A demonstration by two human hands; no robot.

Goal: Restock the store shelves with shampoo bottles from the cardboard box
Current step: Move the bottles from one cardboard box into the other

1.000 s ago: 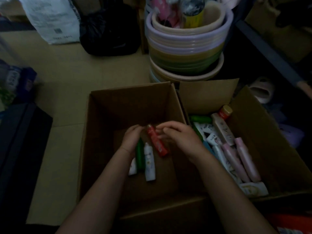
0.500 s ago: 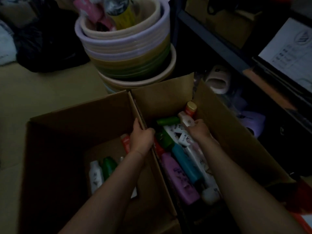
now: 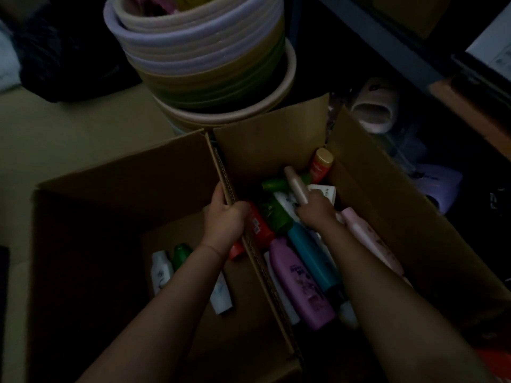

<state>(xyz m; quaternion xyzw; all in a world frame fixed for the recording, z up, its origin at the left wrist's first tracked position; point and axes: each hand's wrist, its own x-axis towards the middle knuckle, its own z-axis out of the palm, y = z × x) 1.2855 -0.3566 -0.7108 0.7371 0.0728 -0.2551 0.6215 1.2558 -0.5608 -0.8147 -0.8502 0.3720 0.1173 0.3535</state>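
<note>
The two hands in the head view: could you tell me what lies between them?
Between left hand and right hand, head view: a green bottle and red bottle.

The left forearm (image 3: 154, 308) covers most of a green bottle (image 3: 181, 251) and a white bottle (image 3: 221, 295) – labels are too dim to read. The right hand (image 3: 315, 210) hides the beige bottle (image 3: 296, 186)'s lower end.

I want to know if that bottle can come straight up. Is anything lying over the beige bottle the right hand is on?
Nothing visible does. The right hand grips the beige bottle, which lies on top of the other bottles in the right box, open above. The left hand only holds the wall between the boxes.
</note>
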